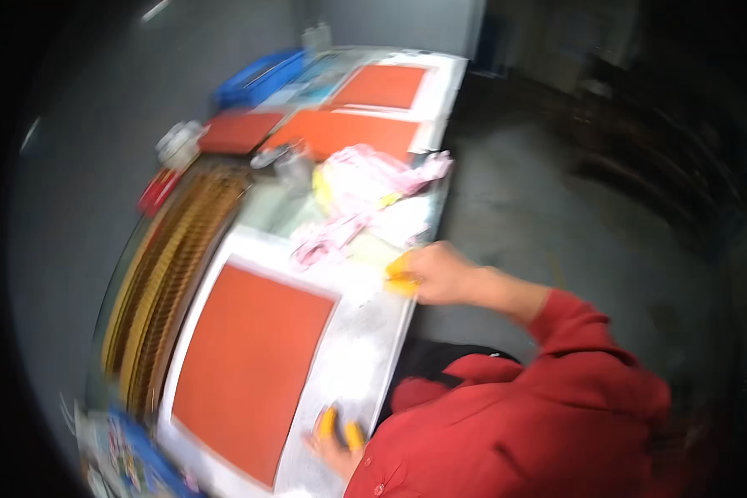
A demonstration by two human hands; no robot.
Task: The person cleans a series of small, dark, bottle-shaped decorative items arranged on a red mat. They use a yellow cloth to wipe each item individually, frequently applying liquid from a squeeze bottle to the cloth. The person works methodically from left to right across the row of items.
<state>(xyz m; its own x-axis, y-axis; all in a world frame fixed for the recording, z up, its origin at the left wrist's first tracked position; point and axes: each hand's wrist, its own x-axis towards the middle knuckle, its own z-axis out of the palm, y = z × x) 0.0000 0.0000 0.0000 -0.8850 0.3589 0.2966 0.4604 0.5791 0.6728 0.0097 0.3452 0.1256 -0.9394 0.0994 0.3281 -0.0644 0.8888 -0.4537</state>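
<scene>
An orange-red rectangular sheet (253, 373) with a pale border lies on the white tabletop (353, 353). My left hand (336, 444) is beside the sheet's near right corner, its fingers apart, with yellow covers on two of them. At the table's right edge my right hand (440, 274) has its fingers bent together, yellow at the tips. Blur hides whether anything small is pinched there. A crumpled pink and white cloth (373, 187) with yellow patches lies just beyond my right hand.
Farther back lie another orange sheet (382, 85), a red-orange slab (239, 133) and a blue bin (261, 79). Long ridged yellow-brown strips (174, 282) line the left side. A clear container (293, 166) stands near the cloth; a blue-rimmed container (145, 456) is at lower left.
</scene>
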